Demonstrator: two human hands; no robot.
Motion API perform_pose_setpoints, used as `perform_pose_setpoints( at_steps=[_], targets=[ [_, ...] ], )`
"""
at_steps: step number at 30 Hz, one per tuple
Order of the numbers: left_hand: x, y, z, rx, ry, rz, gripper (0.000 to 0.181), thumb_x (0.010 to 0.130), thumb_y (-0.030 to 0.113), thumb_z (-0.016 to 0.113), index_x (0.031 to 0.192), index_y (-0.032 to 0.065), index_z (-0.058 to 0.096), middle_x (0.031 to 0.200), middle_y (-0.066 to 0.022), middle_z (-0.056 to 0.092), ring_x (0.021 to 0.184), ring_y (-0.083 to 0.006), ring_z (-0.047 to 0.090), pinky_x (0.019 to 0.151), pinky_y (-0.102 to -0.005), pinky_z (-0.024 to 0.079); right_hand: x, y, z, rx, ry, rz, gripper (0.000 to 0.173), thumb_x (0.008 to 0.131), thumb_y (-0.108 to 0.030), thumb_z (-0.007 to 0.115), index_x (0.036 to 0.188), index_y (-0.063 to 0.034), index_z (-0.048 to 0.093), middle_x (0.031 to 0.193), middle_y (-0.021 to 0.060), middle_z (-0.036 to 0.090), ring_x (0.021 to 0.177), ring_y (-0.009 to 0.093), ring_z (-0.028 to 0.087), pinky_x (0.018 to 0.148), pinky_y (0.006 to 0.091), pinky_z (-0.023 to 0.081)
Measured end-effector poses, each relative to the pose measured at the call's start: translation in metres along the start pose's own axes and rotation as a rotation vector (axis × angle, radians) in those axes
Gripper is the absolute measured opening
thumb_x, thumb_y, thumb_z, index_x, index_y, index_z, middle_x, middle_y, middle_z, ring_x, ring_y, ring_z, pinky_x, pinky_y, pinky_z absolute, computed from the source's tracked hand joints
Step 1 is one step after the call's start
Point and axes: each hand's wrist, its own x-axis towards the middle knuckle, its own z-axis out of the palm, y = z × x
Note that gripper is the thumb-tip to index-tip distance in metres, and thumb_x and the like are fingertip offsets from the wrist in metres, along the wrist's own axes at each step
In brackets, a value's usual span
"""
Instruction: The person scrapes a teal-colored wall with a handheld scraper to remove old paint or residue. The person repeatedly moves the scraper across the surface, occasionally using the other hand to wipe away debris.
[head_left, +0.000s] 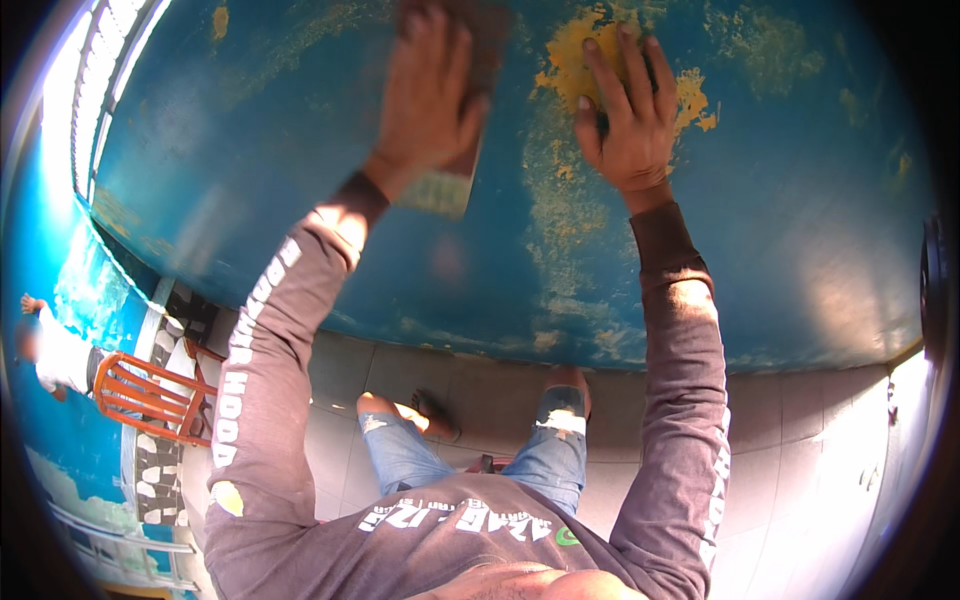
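Note:
A blue painted wall with worn, yellowish patches rises before me. My left hand, slightly blurred, lies with its palm over a reddish-brown sheet, likely sandpaper, whose lower end shows a pale, printed strip; whether the fingers grip it is hidden. To the right, my right hand rests on the wall with its fingers spread and holds nothing. It covers part of a bright yellow patch where the blue paint is gone. Below that patch, a scuffed, speckled band runs down the wall.
A person in a white top is near another blue wall at the far left. An orange-brown chair stands there too. Grey floor tiles lie under my feet, and a dark round object is at the right edge.

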Motion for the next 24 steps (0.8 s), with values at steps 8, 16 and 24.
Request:
perform_pose_setpoints(
  at_steps=[8,16,24],
  targets=[
    [0.078,-0.042,-0.025,0.022,0.07,-0.109,0.078,0.101,0.035,0.057,0.16,-0.0053,0.025,0.166,-0.0332,0.018,0.153,-0.0531,0.019,0.122,-0.0612,0.022,-0.007,0.007,0.003,0.001,0.005,-0.002,0.054,0.087,-0.026,0.063,0.14,-0.0206,0.065,0.153,0.0111,0.053,0.138,0.037,0.046,0.108,0.0457,0.048],
    [0.02,0.027,0.003,-0.037,-0.045,-0.075,0.078,0.101,0.042,0.056,0.158,-0.0056,0.031,0.165,-0.0339,0.021,0.151,-0.0547,0.024,0.119,-0.0638,0.028,-0.005,0.005,0.004,0.008,0.038,0.022,0.052,0.09,-0.026,0.059,0.141,-0.0193,0.063,0.154,0.013,0.052,0.138,0.038,0.046,0.112,0.0457,0.043],
    [-0.049,0.064,0.007,-0.045,-0.163,-0.158,0.079,0.104,0.048,0.051,0.157,-0.0061,0.031,0.165,-0.0349,0.02,0.152,-0.0537,0.022,0.117,-0.0637,0.029,-0.006,0.003,0.004,0.01,0.006,0.03,0.051,0.089,-0.025,0.06,0.14,-0.0181,0.064,0.155,0.0137,0.051,0.14,0.039,0.045,0.113,0.0467,0.042]
  ],
)
